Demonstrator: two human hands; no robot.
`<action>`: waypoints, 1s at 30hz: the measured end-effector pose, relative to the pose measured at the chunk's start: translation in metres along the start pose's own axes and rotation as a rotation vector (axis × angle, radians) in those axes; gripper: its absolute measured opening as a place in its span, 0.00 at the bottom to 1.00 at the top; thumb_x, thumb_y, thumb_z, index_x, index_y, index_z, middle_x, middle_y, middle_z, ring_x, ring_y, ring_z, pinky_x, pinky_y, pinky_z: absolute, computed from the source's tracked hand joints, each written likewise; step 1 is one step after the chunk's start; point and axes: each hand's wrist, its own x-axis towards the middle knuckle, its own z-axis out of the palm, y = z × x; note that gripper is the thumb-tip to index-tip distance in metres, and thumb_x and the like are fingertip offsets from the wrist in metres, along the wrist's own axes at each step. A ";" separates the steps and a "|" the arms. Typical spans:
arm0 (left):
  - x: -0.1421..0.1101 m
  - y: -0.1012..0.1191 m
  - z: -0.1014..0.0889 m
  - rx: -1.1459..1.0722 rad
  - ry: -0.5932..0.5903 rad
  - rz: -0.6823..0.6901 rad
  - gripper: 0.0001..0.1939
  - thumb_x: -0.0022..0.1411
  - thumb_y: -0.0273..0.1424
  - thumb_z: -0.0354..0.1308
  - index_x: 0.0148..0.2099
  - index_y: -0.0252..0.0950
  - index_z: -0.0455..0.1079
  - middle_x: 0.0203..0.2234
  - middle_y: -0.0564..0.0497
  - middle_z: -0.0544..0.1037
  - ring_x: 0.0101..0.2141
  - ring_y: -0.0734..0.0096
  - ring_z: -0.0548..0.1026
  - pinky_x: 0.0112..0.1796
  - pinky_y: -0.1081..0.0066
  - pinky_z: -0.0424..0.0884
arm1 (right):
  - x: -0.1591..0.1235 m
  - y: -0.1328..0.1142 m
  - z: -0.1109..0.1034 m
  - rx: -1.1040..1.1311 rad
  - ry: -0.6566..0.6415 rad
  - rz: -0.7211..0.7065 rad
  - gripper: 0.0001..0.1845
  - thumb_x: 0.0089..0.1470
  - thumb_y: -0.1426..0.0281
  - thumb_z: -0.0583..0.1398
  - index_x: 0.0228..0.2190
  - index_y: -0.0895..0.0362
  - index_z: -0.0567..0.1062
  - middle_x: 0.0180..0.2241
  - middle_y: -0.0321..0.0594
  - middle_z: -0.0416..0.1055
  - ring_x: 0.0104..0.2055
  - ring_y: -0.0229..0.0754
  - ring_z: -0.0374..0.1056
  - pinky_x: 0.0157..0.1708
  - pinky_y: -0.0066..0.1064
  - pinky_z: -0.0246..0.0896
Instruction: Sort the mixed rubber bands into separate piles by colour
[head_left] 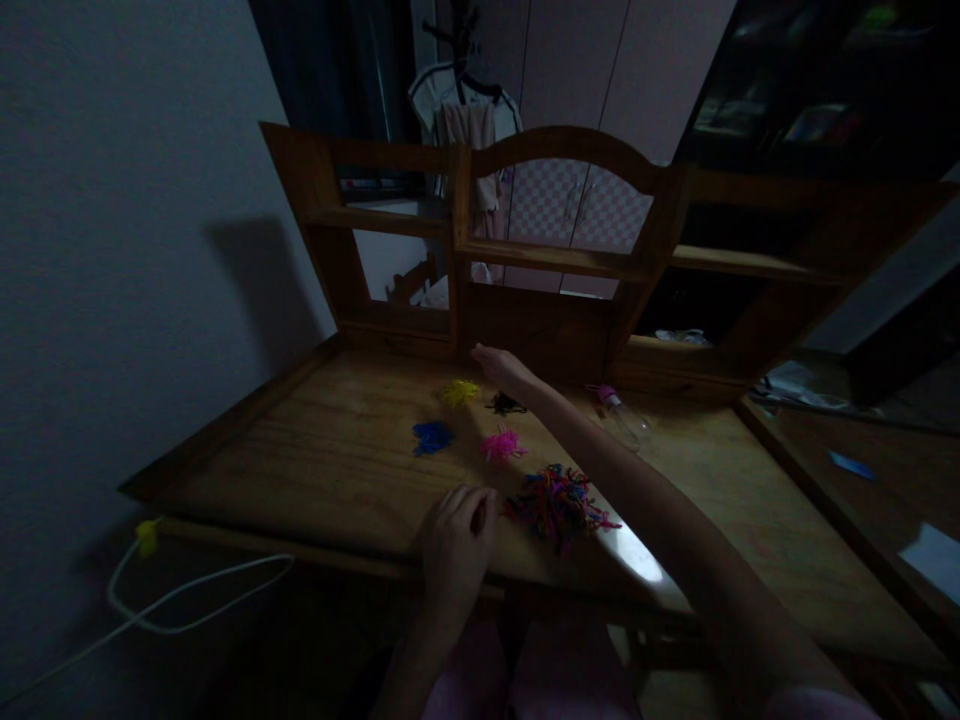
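My right hand (496, 364) reaches across the table above the yellow pile (460, 391) and the black pile (507, 403). Its fingers are closed together, and whatever is between them is too small and dark to see. Near the table's front edge my left hand (459, 525) rests with curled fingers, just left of a mixed heap (559, 503) of thin, many-coloured strand-like pieces. What it may hold is hidden. A pink pile (502, 445) of similar strands lies behind that heap, and a blue pile (432, 437) lies to its left.
A clear bottle (634, 428) with a pink top lies right of my right forearm. Wooden shelving (555, 262) rises along the back of the table (300, 440). A white cable (202, 585) loops at the lower left. The room is dim, with a bright patch at the front edge.
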 end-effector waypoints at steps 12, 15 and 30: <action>0.004 -0.003 -0.008 -0.077 -0.163 0.029 0.09 0.63 0.35 0.55 0.43 0.41 0.73 0.38 0.50 0.77 0.41 0.63 0.74 0.43 0.64 0.70 | -0.107 0.021 -0.134 -0.245 0.301 -0.142 0.22 0.57 0.54 0.56 0.28 0.59 0.76 0.24 0.42 0.74 0.24 0.38 0.69 0.25 0.27 0.63; 0.004 0.002 -0.010 -0.043 -0.275 0.071 0.15 0.58 0.38 0.61 0.48 0.43 0.71 0.42 0.49 0.75 0.44 0.61 0.73 0.45 0.62 0.69 | -0.138 0.035 -0.144 -0.414 0.408 -0.186 0.24 0.58 0.53 0.54 0.27 0.59 0.76 0.21 0.40 0.72 0.19 0.36 0.64 0.20 0.26 0.57; -0.012 0.040 0.019 0.001 -0.252 0.134 0.12 0.56 0.28 0.62 0.44 0.42 0.73 0.39 0.49 0.73 0.42 0.61 0.72 0.44 0.62 0.71 | -0.180 0.046 -0.120 -0.787 0.314 -0.300 0.19 0.62 0.62 0.52 0.21 0.56 0.69 0.19 0.37 0.66 0.22 0.37 0.61 0.26 0.29 0.52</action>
